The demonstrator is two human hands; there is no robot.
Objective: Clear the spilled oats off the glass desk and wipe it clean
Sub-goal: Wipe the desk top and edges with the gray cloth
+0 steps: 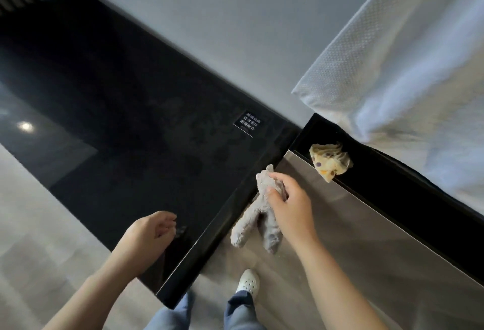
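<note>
Lower centre, the left hand [152, 230] is hovering, fingers loosely curled, over the near corner of the black glass surface [117, 120]. Just right, the right hand [286, 198] is gripping a grey cloth [251, 225] dangling beside that surface's edge. Farther up, a yellow spotted rag [330, 161] is lying on a dark ledge [372, 180].

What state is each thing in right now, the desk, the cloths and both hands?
Glass desk: dark, faintly smeared, no oats visible.
Grey cloth: gripped by the right hand, dangling past the desk's edge.
Yellow cloth: crumpled on the black ledge.
Left hand: loosely curled over the desk corner, holding nothing.
</note>
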